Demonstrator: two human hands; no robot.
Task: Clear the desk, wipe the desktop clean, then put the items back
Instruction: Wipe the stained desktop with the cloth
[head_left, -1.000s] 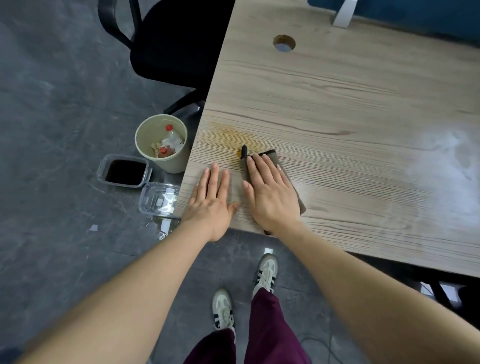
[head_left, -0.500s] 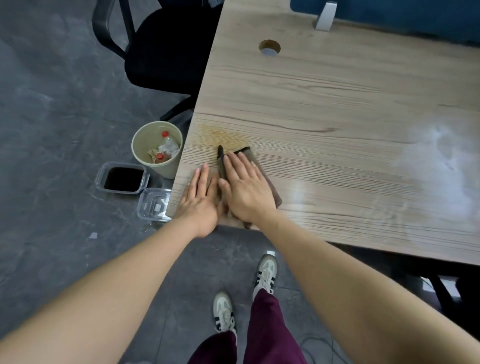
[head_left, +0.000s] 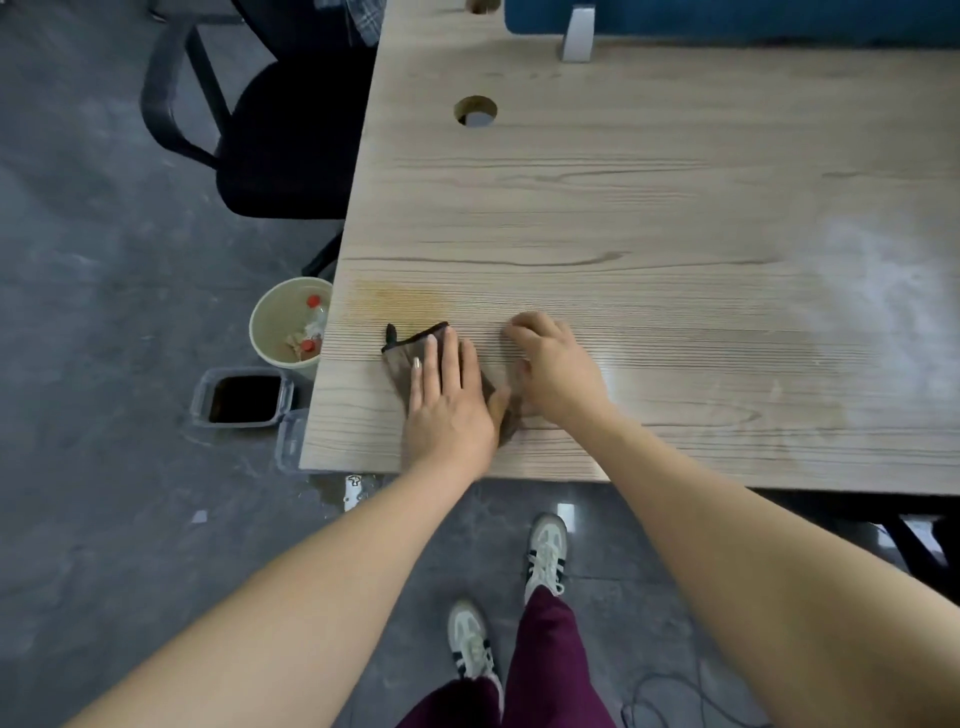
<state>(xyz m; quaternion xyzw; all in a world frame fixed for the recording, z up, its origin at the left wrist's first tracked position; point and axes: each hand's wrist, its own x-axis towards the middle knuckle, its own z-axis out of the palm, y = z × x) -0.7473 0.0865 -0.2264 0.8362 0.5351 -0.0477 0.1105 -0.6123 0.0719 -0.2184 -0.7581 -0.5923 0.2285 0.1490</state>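
Observation:
A dark brown cloth (head_left: 400, 358) lies near the front left corner of the wooden desk (head_left: 675, 208). My left hand (head_left: 447, 400) presses flat on it with straight fingers. My right hand (head_left: 556, 374) sits just right of the cloth with its fingers loosely curled and its heel at the cloth's right edge; it grips nothing that I can see. A faint yellow-brown stain (head_left: 395, 299) marks the wood just beyond the cloth. A whitish hazy patch (head_left: 872, 291) covers the desk's right part.
On the floor left of the desk stand a pale bin (head_left: 275, 332) holding rubbish, a container of dark liquid (head_left: 241, 397) and a clear container (head_left: 291, 441). A black chair (head_left: 291, 140) is at the far left. A blue partition (head_left: 779, 21) lines the desk's back edge.
My right hand has come off the cloth and shifted right. My left hand has moved from the bare desk onto the cloth. The camera view has shifted left and forward.

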